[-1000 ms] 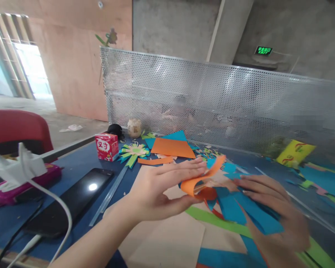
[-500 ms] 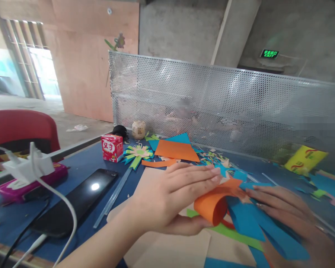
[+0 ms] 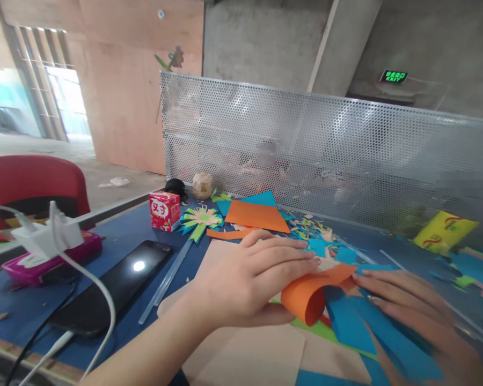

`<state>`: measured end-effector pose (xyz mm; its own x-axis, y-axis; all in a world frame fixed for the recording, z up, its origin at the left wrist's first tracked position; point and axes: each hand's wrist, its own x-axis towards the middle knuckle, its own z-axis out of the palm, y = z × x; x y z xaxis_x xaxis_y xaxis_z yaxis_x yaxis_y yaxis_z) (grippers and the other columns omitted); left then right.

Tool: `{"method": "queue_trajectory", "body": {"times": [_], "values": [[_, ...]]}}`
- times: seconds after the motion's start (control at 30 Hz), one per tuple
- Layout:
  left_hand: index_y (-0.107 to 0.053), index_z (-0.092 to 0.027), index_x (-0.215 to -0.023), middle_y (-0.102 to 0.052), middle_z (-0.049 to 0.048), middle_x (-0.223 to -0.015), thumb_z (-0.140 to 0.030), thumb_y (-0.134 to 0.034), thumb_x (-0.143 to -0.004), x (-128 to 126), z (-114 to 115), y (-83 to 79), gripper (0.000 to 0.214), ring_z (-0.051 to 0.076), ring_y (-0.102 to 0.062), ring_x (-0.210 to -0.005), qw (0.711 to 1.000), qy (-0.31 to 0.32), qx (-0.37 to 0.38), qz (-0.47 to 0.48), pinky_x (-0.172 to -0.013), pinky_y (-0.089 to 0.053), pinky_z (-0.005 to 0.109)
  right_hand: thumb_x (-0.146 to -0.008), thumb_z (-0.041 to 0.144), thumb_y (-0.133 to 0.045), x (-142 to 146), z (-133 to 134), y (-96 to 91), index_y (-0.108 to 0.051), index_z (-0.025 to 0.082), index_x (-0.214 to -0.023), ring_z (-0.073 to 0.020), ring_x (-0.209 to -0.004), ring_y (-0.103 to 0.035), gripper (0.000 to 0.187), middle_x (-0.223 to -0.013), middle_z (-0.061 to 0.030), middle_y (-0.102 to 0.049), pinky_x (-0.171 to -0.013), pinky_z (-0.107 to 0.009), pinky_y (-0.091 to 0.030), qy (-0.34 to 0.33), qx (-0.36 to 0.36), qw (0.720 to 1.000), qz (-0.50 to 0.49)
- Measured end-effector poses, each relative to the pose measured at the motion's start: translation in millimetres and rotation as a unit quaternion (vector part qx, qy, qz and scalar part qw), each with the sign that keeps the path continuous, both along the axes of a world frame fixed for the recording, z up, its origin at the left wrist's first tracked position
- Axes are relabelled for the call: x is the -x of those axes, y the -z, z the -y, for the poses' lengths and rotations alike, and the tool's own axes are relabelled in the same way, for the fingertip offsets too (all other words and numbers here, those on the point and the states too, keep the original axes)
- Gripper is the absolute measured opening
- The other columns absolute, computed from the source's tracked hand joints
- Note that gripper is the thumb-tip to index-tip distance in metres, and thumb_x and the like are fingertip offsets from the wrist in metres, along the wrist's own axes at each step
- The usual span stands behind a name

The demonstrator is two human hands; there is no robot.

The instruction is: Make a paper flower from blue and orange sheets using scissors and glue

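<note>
My left hand (image 3: 253, 279) is closed round a strip of orange paper (image 3: 306, 300), which is curled into a loop with its open end toward me. The left fingers lie over the top of the curl and the thumb is under it. My right hand (image 3: 422, 311) is at the right, its fingertips on the far end of the same strip; its thumb is hidden. Cut blue paper pieces (image 3: 358, 321) sit under and beside the right fingers. Beneath both hands is a beige paper sheet (image 3: 245, 354), with a green strip (image 3: 317, 338) on it.
A paper rosette (image 3: 201, 219), a red box (image 3: 164, 211) and a jar (image 3: 202, 185) stand behind. Clear sticks (image 3: 167, 284) and a phone (image 3: 116, 287) with cables lie left. Paper scraps (image 3: 309, 229) and a yellow packet (image 3: 445, 230) are near the perforated metal screen (image 3: 265, 118).
The left thumb has slid back under the orange curl, and the left fingers have shifted slightly. The right hand stays at the strip's end. The view has shifted a little.
</note>
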<state>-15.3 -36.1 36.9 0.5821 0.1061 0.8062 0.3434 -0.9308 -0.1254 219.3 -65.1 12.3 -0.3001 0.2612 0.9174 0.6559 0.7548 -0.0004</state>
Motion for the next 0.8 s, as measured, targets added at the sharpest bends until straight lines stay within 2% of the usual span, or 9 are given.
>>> {"method": "queue_trajectory", "body": {"times": [0.1,0.27,0.43,0.53,0.67,0.8], "values": [[-0.052,-0.011,-0.112,-0.064,0.0102,-0.107,-0.031,-0.055,-0.079,0.2,-1.4,0.9,0.038,0.02,-0.053,-0.109,1.0,-0.008,-0.013,-0.005,-0.096,-0.034,0.034,-0.074,0.013,-0.057,-0.7,-0.7,-1.9,-0.056,0.021,-0.086,-0.0231,-0.093,-0.058,0.014,-0.093,-0.0048,-0.066,-0.086,-0.04,-0.042,-0.006,-0.029,0.999,0.042],[-0.051,-0.009,-0.112,-0.064,0.0122,-0.106,-0.034,-0.052,-0.08,0.2,-2.8,2.1,0.041,0.023,-0.054,-0.105,0.999,-0.026,-0.035,-0.013,-0.094,-0.036,0.037,-0.077,0.014,-0.054,-2.1,-5.6,-4.7,-0.056,0.021,-0.082,-0.0216,-0.09,-0.06,0.009,-0.089,-0.0058,-0.067,-0.081,-0.038,-0.045,-0.01,-0.073,0.995,0.072],[-0.039,-0.007,-0.125,-0.06,0.016,-0.112,-0.042,-0.045,-0.082,0.0,-2.3,1.7,0.055,0.024,-0.053,-0.106,0.999,-0.007,-0.046,-0.003,-0.093,-0.036,0.039,-0.078,0.014,-0.054,-2.3,-7.8,-4.1,-0.056,0.02,-0.083,-0.0214,-0.091,-0.059,0.007,-0.088,-0.0077,-0.067,-0.083,-0.038,-0.043,-0.017,-0.073,0.995,0.072],[-0.033,-0.01,-0.13,-0.057,0.0152,-0.113,-0.04,-0.045,-0.083,-1.1,-2.2,2.2,0.057,0.023,-0.052,-0.105,0.999,0.002,-0.038,0.015,-0.09,-0.038,0.037,-0.078,0.015,-0.055,-1.7,-7.7,-3.5,-0.057,0.02,-0.085,-0.0215,-0.092,-0.059,0.009,-0.089,-0.0077,-0.067,-0.084,-0.039,-0.043,-0.012,-0.069,0.996,0.063],[-0.034,-0.014,-0.132,-0.056,0.0136,-0.104,-0.046,-0.048,-0.079,-1.5,-2.7,5.6,0.063,0.023,-0.053,-0.096,0.998,0.034,0.002,0.058,-0.083,-0.042,0.038,-0.081,0.021,-0.052,0.5,-7.9,-5.4,-0.057,0.024,-0.08,-0.0206,-0.084,-0.062,0.005,-0.083,-0.0045,-0.068,-0.076,-0.038,-0.047,0.009,-0.084,0.995,0.049],[-0.028,-0.016,-0.136,-0.055,0.0129,-0.099,-0.047,-0.044,-0.08,1.0,-2.9,7.3,0.066,0.023,-0.051,-0.086,0.987,0.066,0.11,0.094,-0.076,-0.044,0.039,-0.082,0.02,-0.049,0.4,-8.9,-7.3,-0.057,0.025,-0.08,-0.0206,-0.083,-0.063,0.009,-0.081,-0.0043,-0.069,-0.074,-0.037,-0.047,0.004,-0.088,0.994,0.059]]}}
